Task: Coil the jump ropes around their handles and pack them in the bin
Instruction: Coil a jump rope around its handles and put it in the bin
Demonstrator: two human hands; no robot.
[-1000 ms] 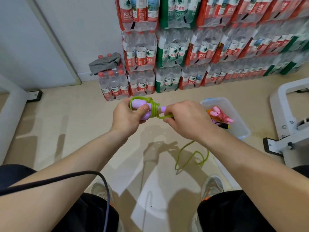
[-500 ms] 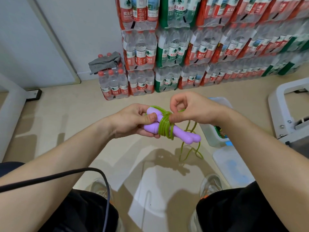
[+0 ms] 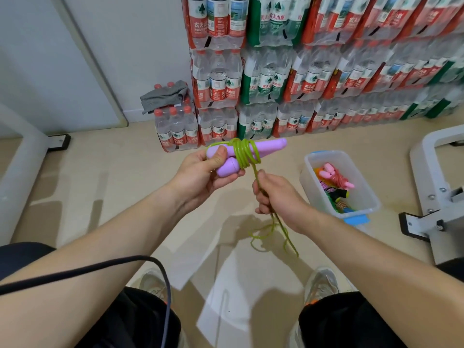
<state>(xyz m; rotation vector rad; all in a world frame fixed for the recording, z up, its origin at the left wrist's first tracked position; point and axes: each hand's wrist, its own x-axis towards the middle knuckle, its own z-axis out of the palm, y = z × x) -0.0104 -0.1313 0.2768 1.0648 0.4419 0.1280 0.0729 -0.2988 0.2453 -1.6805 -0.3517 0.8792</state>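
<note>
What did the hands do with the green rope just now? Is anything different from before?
The right hand came down from the top of the coil to below the handles. It now grips the rope lower down, pulled straight. The handles tipped from pointing down-right to up-right. The left hand still holds them, and the bin still holds the other ropes.

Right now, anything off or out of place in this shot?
Only minor: a gray cloth lies crumpled on a bottle pack by the wall. The green rope tail hangs loose below the right hand, simply not yet coiled. No spill or damage.
</note>
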